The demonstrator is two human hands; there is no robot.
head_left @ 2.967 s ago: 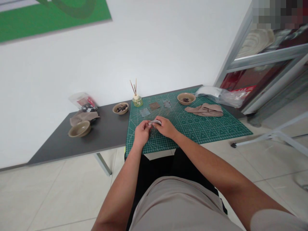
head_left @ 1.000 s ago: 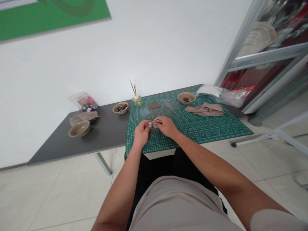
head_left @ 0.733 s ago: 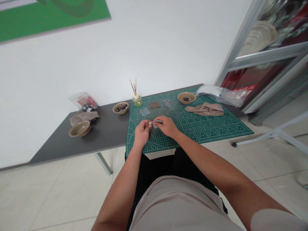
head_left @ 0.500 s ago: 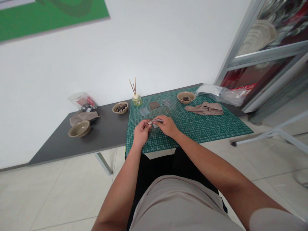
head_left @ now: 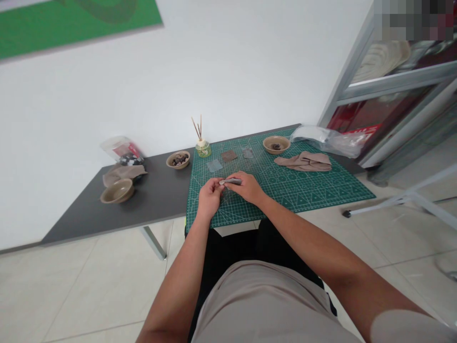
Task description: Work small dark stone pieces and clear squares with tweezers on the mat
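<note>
A small pale piece (head_left: pixel 222 182) is pinched over the green mat (head_left: pixel 293 193) by the drawn-together fingertips of the left hand (head_left: pixel 209 196). Just beside it, a grey strip (head_left: pixel 234 181) is gripped between thumb and bent fingers of the right hand (head_left: pixel 249 187). Beyond, a brown square (head_left: pixel 229 156) is flanked by two paler squares (head_left: pixel 214 165).

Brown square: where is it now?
In the head view, the brown square lies on the green mat, right of the reed diffuser, between two paler squares, beyond the right hand.

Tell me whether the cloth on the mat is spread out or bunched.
Bunched: the cloth lies in raised, overlapping creases on the mat.
</note>
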